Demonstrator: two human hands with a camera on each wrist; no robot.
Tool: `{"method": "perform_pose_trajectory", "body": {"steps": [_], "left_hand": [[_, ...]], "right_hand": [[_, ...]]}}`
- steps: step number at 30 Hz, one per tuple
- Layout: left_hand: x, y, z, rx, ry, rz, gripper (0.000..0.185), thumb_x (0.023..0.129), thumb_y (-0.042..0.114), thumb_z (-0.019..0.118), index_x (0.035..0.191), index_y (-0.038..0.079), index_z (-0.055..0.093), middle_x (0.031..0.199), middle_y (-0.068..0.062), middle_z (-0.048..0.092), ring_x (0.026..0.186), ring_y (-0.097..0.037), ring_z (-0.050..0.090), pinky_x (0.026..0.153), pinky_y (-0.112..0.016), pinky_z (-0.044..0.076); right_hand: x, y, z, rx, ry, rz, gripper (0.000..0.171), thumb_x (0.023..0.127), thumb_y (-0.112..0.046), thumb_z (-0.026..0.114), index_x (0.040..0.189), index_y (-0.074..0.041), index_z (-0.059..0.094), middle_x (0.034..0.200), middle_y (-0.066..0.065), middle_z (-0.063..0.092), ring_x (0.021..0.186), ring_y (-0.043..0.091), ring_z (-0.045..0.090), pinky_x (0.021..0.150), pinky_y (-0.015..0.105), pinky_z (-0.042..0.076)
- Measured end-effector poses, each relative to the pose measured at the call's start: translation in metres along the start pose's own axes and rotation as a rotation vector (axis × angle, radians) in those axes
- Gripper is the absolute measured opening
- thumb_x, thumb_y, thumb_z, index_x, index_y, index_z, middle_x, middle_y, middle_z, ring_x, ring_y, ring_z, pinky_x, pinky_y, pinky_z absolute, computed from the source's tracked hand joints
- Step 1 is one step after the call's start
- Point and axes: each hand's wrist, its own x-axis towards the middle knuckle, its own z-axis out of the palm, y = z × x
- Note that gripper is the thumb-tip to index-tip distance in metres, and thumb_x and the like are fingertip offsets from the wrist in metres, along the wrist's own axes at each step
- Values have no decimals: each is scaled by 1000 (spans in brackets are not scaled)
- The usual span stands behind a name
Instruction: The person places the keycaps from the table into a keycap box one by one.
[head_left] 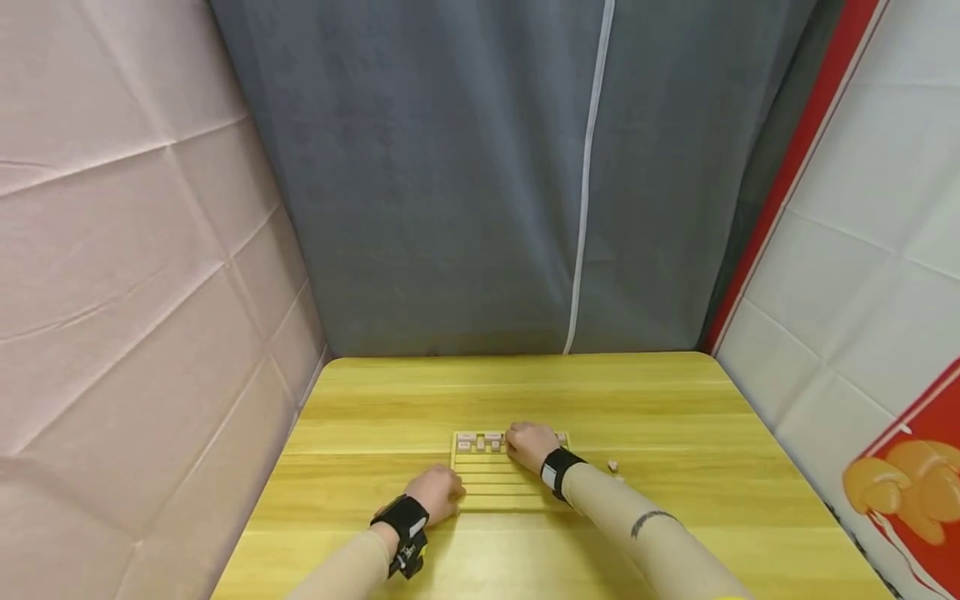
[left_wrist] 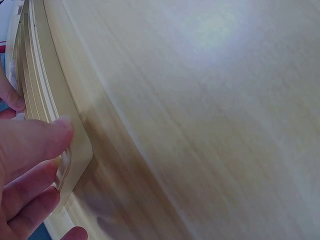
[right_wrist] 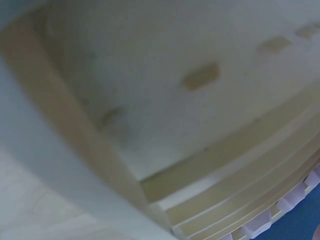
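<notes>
Slotted wooden board (head_left: 501, 483) lies flat near the middle of the yellow surface (head_left: 675, 417), long grooves running side to side. A row of small pale tiles (head_left: 480, 439) sits in the far groove. Left hand (head_left: 437, 493) at the board's near-left corner; the left wrist view shows the thumb (left_wrist: 47, 135) and curled fingers pinching that corner edge. Right hand (head_left: 531, 443) rests over the far row at the right, knuckles up; whether the fingers hold a tile cannot be told, the wrist view being too blurred. A few loose tiles (head_left: 613, 467) lie on the surface just right of the board. Risk, as judged: a nudge from the right hand could tip seated tiles out of their groove; slack in the left pinch would let the board slide.
</notes>
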Motion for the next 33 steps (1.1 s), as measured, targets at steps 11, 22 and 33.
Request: {"method": "perform_pose_trajectory", "body": {"steps": [11, 22, 33], "left_hand": [[10, 2, 5, -26, -19, 28, 18, 75, 18, 79, 93, 14, 78, 104, -3, 69, 100, -22, 61, 86, -32, 52], [-5, -4, -11, -88, -27, -39, 20, 74, 14, 79, 93, 9, 78, 99, -5, 69, 96, -25, 61, 82, -36, 53], [-11, -3, -18, -120, -16, -97, 20, 73, 13, 80, 92, 9, 78, 95, -4, 69, 93, -26, 62, 81, -39, 53]], "right_hand": [[-15, 16, -30, 161, -160, 133, 15, 83, -19, 75, 75, -17, 63, 71, -6, 55, 59, 8, 54, 50, 23, 45], [-46, 89, -68, 508, -477, 435, 9, 84, -8, 70, 77, -13, 71, 76, -4, 65, 64, 10, 54, 63, 32, 51], [-67, 110, -75, 426, -540, 523, 12, 74, -7, 80, 69, -9, 69, 66, -3, 62, 61, 14, 53, 55, 30, 48]]}}
